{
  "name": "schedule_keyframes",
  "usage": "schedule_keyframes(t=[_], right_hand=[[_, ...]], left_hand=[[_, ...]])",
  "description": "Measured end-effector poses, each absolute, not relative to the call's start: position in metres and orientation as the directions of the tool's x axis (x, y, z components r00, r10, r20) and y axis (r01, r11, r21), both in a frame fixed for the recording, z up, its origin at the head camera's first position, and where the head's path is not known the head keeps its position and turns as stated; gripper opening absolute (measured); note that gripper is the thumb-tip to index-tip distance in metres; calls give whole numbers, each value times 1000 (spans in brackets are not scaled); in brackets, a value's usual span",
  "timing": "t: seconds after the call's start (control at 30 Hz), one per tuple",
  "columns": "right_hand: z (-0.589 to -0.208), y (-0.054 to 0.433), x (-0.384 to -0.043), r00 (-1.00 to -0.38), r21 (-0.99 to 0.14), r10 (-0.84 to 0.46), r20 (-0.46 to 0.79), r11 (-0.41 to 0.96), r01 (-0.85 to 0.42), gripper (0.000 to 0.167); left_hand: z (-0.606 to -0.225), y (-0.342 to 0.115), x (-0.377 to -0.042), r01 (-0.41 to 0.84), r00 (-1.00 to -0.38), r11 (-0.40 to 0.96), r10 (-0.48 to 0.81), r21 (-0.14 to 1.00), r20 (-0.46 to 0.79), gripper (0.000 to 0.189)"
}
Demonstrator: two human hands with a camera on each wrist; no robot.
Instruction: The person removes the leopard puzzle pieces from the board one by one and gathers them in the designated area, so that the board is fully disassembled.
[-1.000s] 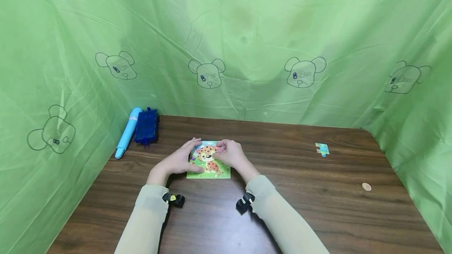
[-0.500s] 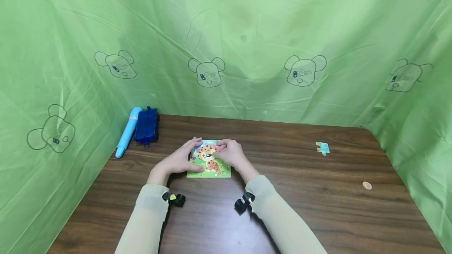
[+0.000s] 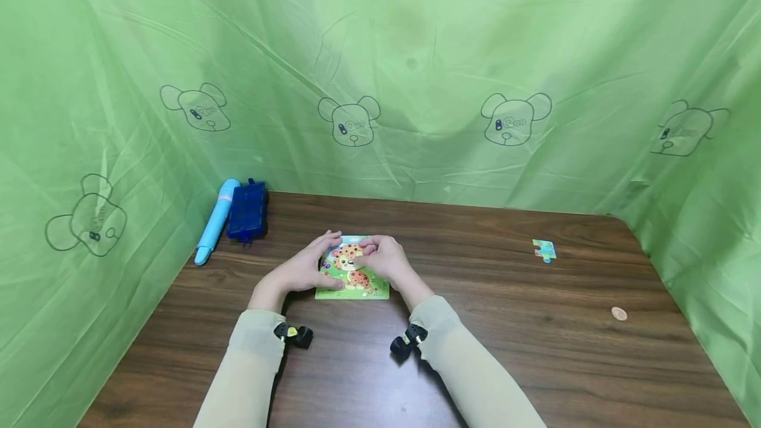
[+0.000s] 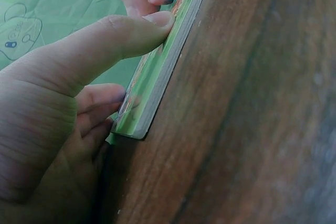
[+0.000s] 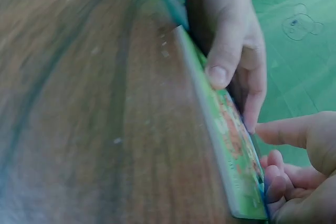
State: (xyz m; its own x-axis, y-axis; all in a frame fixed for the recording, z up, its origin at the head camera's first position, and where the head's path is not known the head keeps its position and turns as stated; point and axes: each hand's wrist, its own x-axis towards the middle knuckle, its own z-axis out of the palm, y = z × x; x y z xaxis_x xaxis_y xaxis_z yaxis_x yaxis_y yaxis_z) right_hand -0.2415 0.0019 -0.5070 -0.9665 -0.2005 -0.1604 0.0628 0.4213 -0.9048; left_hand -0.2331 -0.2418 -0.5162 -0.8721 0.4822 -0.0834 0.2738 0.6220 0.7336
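Observation:
A small jigsaw puzzle [image 3: 359, 281] with a spotted leopard on green grass lies flat on the wooden table. My left hand [image 3: 302, 268] grips it from the left, thumb on its lower part and fingers round the left side up to the top edge. Over the upper right part is my right hand [image 3: 386, 257], with curled fingers and thumb holding the puzzle; that corner is hidden beneath it. In the right wrist view the right thumb [image 5: 281, 132] reaches to the left hand's fingertips, and its other fingers [image 5: 275, 178] curl at the board's edge.
A blue-green puzzle piece [image 3: 545, 251] lies far to the right. Nearer the right edge is a small pale round disc [image 3: 619, 314]. A light blue tube [image 3: 217, 222] and a dark blue case [image 3: 247, 212] stand at the back left. Green cloth [image 3: 416, 170] walls the table.
The left hand and the puzzle stay in place. The right wrist has turned and shifted slightly leftward, its fingers still at the upper right of the puzzle.

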Motion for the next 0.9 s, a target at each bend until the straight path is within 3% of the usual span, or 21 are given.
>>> schedule_keyframes(t=[0.23, 0.7, 0.9], right_hand=[[-509, 7, -241, -978, -868, -174, -113, 496, 12, 48], [-510, 8, -247, -964, -940, -204, -172, 325, 99, 47], [-511, 5, -247, -973, -900, -213, -86, 436, -15, 44]], left_hand=[[-516, -239, -232, 265, -873, 627, 478, 732, -93, 112], [-515, -241, -233, 244, -871, 625, 477, 742, -115, 113], [-515, -243, -233, 248, -870, 623, 480, 742, -111, 112]])
